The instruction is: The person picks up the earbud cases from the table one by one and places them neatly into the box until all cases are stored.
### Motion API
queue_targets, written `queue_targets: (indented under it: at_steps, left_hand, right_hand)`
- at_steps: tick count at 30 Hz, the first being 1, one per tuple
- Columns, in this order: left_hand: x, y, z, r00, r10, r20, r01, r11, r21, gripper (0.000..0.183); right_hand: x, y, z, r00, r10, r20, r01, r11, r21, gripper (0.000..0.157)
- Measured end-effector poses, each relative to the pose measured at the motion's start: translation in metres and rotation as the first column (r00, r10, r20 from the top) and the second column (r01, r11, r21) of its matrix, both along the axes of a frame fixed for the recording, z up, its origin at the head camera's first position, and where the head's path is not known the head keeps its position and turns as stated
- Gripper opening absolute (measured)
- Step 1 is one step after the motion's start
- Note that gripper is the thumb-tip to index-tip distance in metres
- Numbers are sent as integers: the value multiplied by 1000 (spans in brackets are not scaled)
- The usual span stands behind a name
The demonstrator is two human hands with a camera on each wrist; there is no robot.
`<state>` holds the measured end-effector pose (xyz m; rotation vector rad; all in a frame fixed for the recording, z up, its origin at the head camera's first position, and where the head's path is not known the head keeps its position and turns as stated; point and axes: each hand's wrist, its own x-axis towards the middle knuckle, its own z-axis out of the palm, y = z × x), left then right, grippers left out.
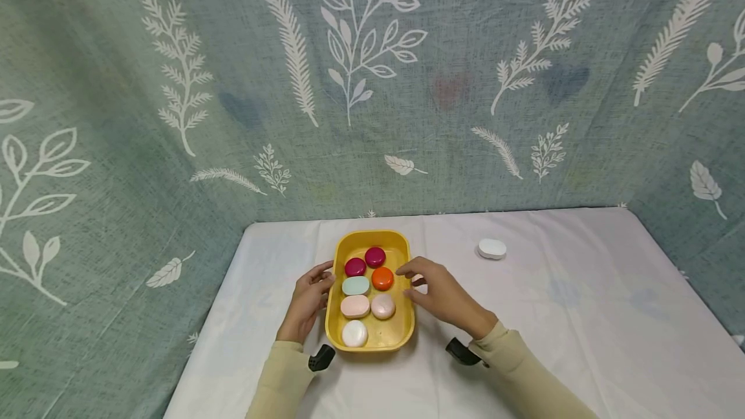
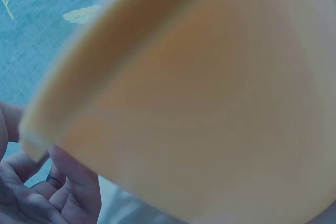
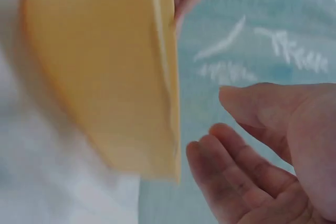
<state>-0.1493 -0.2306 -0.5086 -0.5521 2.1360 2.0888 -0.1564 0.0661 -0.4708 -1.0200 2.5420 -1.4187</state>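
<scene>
A yellow rectangular tray (image 1: 398, 335) stands before me in the head view. Inside lie rounded soap bars: two magenta ones (image 1: 375, 257), an orange one (image 1: 382, 279), a pale green one (image 1: 356, 286), two pale pink ones (image 1: 355, 306) and a white one (image 1: 354, 333). My left hand (image 1: 307, 299) holds the tray's left rim, with thumb and fingers at the edge in the left wrist view. Beside the right rim is my right hand (image 1: 439, 290); its fingers are loosely bent, hold nothing, and stand apart from the tray in the right wrist view.
Another white soap bar (image 1: 491, 249) lies on the table to the right of the tray. A white cloth (image 1: 582, 315) covers the table. Green leaf-patterned fabric (image 1: 372, 147) hangs behind it and at both sides.
</scene>
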Motion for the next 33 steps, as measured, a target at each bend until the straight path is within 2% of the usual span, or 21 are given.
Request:
queue_targets:
  at_steps: [4, 8, 12, 17, 25, 33]
  left_hand:
    - [1, 0, 1, 1000, 7, 3, -7, 1000, -3, 41]
    - [2, 0, 2, 1000, 1, 0, -1, 1000, -5, 41]
    - [2, 0, 2, 1000, 1, -4, -1, 1000, -3, 41]
    - [1, 1, 0, 1000, 10, -6, -10, 1000, -3, 40]
    - [0, 0, 0, 1000, 13, 0, -13, 1000, -5, 40]
    - [2, 1, 2, 1000, -6, -9, 6, 1000, 6, 42]
  right_hand:
    - [-11, 25, -5, 994, -111, -3, 111, 994, -13, 37]
    - [-22, 53, -10, 978, -207, -20, 206, 978, -18, 40]
    - [-33, 81, -14, 953, -301, -42, 301, 954, -15, 41]
    - [-44, 110, -21, 911, -410, -30, 411, 911, 18, 41]
    - [-53, 135, -27, 871, -492, 10, 490, 869, 66, 44]
    - [-56, 146, -30, 855, -518, 44, 511, 853, 110, 44]
